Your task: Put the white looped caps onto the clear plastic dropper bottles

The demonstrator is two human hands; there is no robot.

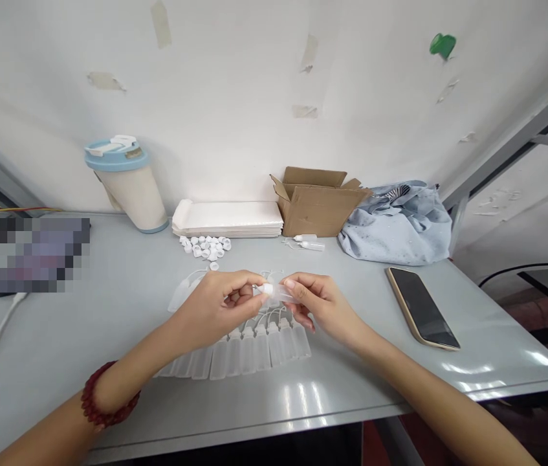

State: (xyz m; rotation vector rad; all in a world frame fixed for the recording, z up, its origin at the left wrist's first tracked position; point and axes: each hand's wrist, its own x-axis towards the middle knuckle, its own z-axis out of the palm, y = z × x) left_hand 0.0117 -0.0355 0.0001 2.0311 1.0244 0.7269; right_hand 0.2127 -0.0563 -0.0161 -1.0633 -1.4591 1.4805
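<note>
Between my hands lies a small translucent plastic bottle (282,294), held sideways above the table. My left hand (228,299) pinches the white cap (267,288) at its left end with thumb and forefinger. The bottle's body is gripped by the fingers of my right hand (319,299). Below them, a row of similar translucent bottles (242,353) lies flat side by side, with thin cords at their necks; my left hand and forearm hide part of it. Loose white caps (206,246) are heaped farther back, and one cap (213,266) sits apart from the heap.
Two capped bottles (310,243) lie before an open cardboard box (319,210). White envelopes (230,218) are stacked beside it. A tumbler (132,188) stands back left, near a pixelated device (41,254) with a cable. On the right are a phone (423,307) and light blue cloth (397,226).
</note>
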